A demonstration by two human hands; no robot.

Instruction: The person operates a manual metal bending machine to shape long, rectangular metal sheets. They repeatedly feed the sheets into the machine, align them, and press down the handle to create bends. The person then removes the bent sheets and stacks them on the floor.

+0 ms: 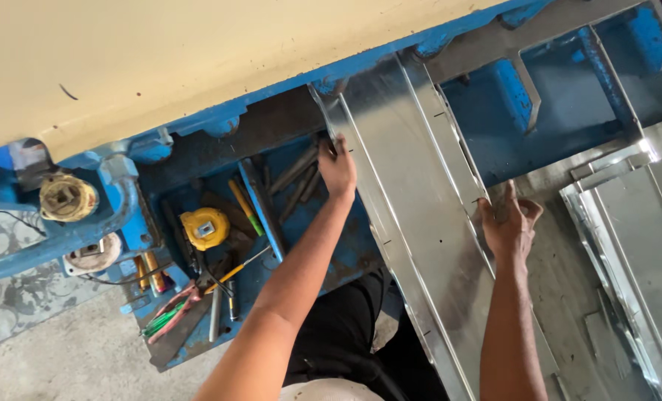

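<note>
1. The long folded metal sheet [412, 223] is lying across the blue machine bed [494, 141], running from 11 o'clock to 5 o'clock.
2. The left hand [337, 169] is gripping the sheet's left edge near its upper end, fingers curled over the rim.
3. The right hand [509, 223] is clamping the sheet's right flange, at 3 o'clock of the sheet's middle.
4. A yellow tape measure [204, 228] is sitting in the blue tool tray [346, 252], at 9 o'clock of the left hand, among pliers [171, 312] and screwdrivers.
5. More folded sheets [635, 245] are stacked at 3 o'clock of the right hand.
</note>
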